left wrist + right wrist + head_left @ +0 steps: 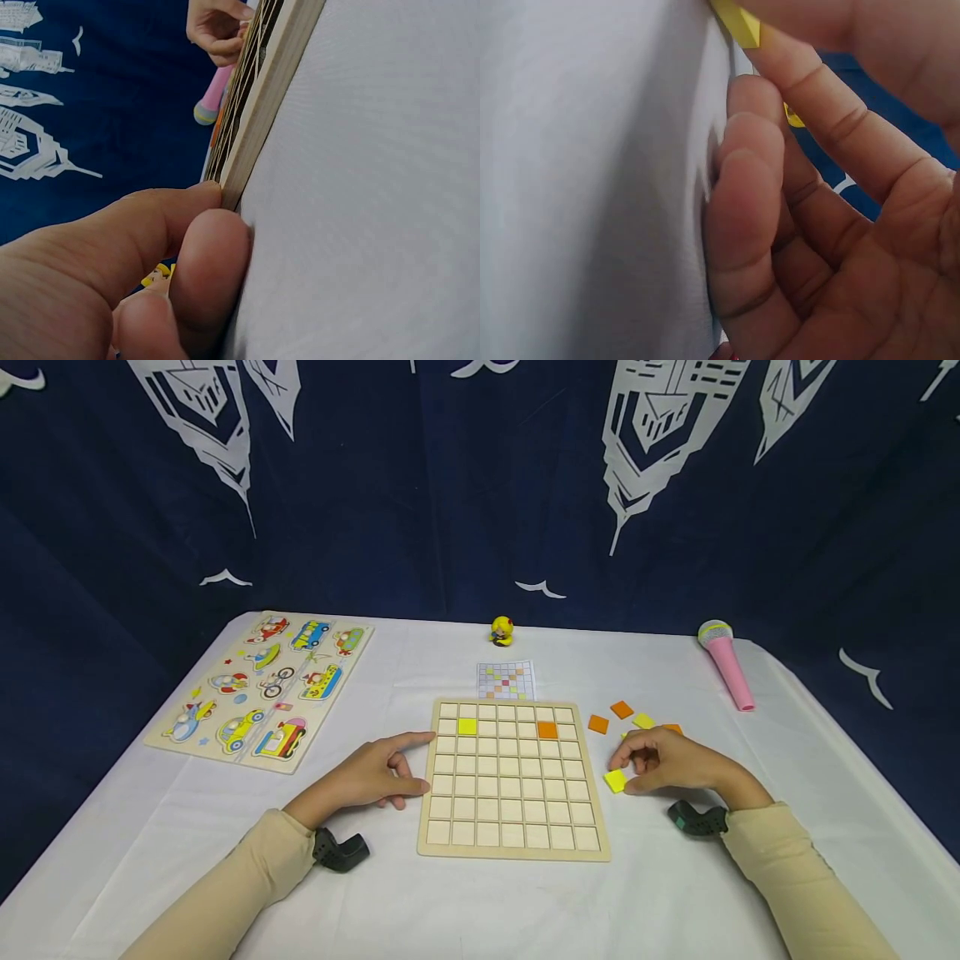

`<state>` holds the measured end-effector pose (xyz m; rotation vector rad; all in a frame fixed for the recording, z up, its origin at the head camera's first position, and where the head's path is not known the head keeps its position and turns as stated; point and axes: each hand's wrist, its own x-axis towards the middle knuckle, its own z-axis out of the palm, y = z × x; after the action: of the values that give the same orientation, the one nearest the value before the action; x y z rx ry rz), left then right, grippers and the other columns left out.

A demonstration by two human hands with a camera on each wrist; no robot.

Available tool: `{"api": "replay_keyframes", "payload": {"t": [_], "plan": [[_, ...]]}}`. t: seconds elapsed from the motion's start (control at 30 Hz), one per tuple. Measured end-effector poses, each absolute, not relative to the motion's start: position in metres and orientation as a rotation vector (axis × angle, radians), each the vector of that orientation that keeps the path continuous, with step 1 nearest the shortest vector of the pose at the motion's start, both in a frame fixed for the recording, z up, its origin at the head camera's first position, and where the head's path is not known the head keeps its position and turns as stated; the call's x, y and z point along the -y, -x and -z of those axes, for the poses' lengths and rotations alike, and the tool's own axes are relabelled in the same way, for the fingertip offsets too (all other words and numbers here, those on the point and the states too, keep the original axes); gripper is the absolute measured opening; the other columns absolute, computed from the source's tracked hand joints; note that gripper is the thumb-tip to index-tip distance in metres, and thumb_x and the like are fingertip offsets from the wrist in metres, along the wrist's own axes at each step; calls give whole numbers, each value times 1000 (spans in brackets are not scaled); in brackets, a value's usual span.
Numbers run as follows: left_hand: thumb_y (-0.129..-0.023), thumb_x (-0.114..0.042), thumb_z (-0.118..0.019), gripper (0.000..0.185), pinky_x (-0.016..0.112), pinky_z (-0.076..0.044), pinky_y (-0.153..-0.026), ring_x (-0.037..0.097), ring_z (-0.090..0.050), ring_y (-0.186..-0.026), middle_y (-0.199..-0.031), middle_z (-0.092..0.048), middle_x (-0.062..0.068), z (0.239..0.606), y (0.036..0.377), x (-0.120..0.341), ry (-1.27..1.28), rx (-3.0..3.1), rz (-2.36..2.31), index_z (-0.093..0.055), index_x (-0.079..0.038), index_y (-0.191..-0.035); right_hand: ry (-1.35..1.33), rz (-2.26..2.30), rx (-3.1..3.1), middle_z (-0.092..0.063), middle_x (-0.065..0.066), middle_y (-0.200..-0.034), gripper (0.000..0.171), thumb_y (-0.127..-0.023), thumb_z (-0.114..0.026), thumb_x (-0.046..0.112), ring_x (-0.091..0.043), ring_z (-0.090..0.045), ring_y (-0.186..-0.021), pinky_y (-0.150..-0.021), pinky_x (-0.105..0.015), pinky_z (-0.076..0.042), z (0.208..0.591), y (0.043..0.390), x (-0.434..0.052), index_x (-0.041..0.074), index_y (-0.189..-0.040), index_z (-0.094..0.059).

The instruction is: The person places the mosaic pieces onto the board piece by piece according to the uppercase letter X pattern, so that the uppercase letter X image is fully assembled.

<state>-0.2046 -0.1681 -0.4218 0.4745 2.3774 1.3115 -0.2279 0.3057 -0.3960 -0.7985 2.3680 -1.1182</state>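
Note:
A wooden grid board [513, 852] lies in the middle of the white table. One yellow tile [467, 726] and one orange tile [547, 730] sit in its second row. My left hand [420, 762] rests on the cloth with its straight fingers touching the board's left edge [262, 97]. My right hand [628, 772] is just right of the board and pinches a yellow tile [615, 780] between thumb and finger, low over the table. In the right wrist view the yellow tile [739, 21] shows at the fingertips [769, 52].
Loose orange tiles [597, 723] and a yellow one [643, 721] lie beyond my right hand. A pattern card [506, 680] and a small yellow toy figure [501, 631] sit behind the board. A pink toy microphone [726, 664] lies far right, a vehicle puzzle [262, 689] far left.

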Motion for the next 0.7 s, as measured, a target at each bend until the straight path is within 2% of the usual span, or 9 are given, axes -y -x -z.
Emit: {"api": "replay_keyframes", "payload": {"t": [0.47,0.7], "plan": [[-93,-17,-86,79,25,-46,-50,14,-68,-56,-77,-67,5,421,204,168,-486,-2392,-1299,-48,-4,-161,742,1098,-2482,-66,-2,-91,25,-87,-88,6,-9,-57,-75,-68,-23,-49,396,228,-297,0,-107,-75],[-93,-17,-85,79,25,-46,-50,14,-68,-56,-77,-67,5,423,205,168,-495,-2392,-1297,-48,-4,-162,749,1117,-2543,-67,-5,-99,23,-89,-86,3,-9,-58,-78,-71,-23,-51,396,225,-290,1,-108,-74]]}}
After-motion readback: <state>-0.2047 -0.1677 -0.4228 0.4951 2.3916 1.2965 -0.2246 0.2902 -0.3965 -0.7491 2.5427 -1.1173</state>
